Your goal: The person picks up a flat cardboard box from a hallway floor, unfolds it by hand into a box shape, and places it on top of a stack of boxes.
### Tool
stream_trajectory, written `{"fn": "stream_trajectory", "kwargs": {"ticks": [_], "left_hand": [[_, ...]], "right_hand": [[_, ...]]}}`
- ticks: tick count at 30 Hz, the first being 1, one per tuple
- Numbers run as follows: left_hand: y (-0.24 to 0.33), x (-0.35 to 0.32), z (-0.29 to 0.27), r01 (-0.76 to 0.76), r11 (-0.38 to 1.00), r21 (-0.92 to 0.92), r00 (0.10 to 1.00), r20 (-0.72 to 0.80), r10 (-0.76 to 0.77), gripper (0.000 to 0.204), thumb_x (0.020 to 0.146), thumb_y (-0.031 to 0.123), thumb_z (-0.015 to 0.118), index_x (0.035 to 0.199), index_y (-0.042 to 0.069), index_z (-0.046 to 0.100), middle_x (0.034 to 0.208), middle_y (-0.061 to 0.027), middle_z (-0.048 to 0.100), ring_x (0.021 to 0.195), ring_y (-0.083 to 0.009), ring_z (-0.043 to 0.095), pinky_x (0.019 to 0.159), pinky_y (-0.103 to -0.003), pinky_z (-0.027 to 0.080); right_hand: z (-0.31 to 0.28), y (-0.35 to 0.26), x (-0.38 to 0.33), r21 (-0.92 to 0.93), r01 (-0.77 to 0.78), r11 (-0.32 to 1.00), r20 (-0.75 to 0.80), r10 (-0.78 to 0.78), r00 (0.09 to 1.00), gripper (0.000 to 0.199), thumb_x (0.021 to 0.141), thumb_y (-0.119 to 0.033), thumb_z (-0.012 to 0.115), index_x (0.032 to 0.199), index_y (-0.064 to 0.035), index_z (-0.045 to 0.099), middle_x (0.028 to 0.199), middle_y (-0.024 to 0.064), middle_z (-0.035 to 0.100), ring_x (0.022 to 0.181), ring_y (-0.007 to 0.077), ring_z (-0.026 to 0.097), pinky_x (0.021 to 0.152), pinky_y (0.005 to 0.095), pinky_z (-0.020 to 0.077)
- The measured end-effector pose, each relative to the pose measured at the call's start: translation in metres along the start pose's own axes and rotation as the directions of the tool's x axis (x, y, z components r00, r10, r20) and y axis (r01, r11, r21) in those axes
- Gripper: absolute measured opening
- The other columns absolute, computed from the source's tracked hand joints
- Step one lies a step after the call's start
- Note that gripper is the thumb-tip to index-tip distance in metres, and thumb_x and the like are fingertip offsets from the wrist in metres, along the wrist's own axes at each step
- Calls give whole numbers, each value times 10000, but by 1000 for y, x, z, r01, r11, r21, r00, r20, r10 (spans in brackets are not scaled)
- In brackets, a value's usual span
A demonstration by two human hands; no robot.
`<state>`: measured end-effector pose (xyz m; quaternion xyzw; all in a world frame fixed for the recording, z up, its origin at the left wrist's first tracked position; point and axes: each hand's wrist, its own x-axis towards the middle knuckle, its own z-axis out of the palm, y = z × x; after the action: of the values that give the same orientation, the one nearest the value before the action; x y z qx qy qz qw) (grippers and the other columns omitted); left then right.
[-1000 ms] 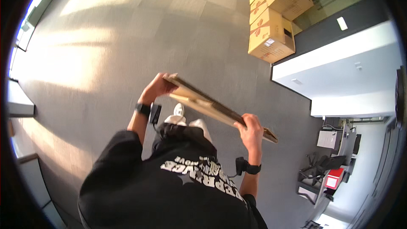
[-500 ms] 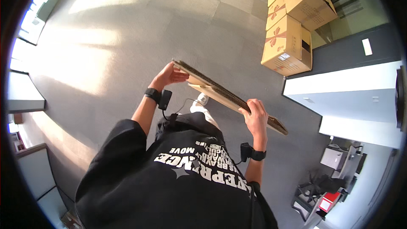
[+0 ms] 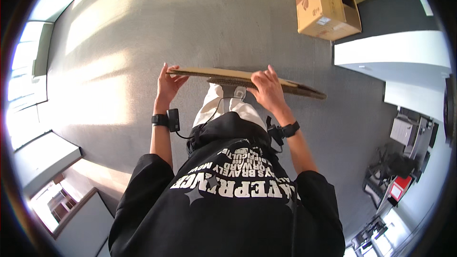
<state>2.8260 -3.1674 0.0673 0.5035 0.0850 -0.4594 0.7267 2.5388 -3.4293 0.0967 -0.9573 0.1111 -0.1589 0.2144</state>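
A folded flat cardboard box [image 3: 214,72] is held in front of me at about waist height, its layered brown edges facing up. My left hand [image 3: 169,86] grips its left end, fingers and thumb around the corner. Further along, right of the middle, my right hand [image 3: 268,88] is closed over the upper edge. The cardboard runs past that hand to the right and slopes slightly down there. Its lower faces are mostly hidden from above.
Brown cardboard boxes [image 3: 328,9] stand at the far right, one with an open side. White cabinets [image 3: 395,50] line the right. A black office chair [image 3: 381,171] and a red item [image 3: 401,188] are at lower right. Grey carpet [image 3: 190,24] spreads ahead; a white partition [image 3: 50,159] stands left.
The cardboard has turned from a steep slant to nearly level across my front. My right hand has moved forward and my left hand leftward. The boxes have shifted up in view.
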Motion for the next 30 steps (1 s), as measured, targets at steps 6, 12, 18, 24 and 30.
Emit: {"fn": "stream_trajectory", "kwargs": {"ticks": [6, 12, 18, 24, 30], "left_hand": [[12, 5, 30, -56, 976, 210, 995, 93, 37, 344, 966, 387, 597, 1151, 115, 499, 1046, -155, 621, 1064, -300, 641, 967, -411, 535], [22, 7, 54, -89, 923, 375, 986, 163, 28, 336, 947, 288, 647, 1097, 58, 453, 1009, -106, 567, 1035, -225, 630, 975, -372, 532], [30, 25, 76, -201, 911, 359, 965, 231, 122, 334, 929, 254, 660, 1064, 11, 476, 1007, -111, 570, 981, -194, 633, 949, -358, 546], [68, -3, 110, -378, 854, 356, 913, 298, 280, 285, 940, 217, 639, 1027, -30, 527, 988, -165, 624, 932, -227, 665, 900, -336, 576], [126, -17, 82, -422, 864, 274, 900, 238, 364, 222, 954, 170, 600, 927, -51, 605, 926, -163, 660, 920, -253, 686, 896, -351, 590]], "right_hand": [[-21, -7, -14, 38, -32, 999, -5, 33, 999, 584, 827, -218, 721, 1367, -266, 504, 1389, 45, 457, 1364, 270, 341, 1195, 566, 181], [-25, -22, -55, -61, -100, 993, -81, 95, 992, 304, 781, 25, 606, 1008, -143, 719, 1371, 34, 497, 1331, 267, 374, 1190, 570, 205], [-63, -24, -59, -105, -94, 990, -134, 80, 988, 216, 759, 80, 597, 911, -45, 684, 1020, 49, 576, 1079, 245, 564, 1171, 527, 296], [-144, 4, -117, -44, -195, 980, -73, 191, 979, 112, 753, 140, 564, 783, 32, 569, 852, 88, 532, 939, 281, 611, 1118, 494, 404], [-162, 30, -147, -58, -74, 996, -5, 74, 997, 117, 734, 107, 590, 764, 13, 527, 796, 73, 469, 844, 225, 600, 1124, 454, 419]]}}
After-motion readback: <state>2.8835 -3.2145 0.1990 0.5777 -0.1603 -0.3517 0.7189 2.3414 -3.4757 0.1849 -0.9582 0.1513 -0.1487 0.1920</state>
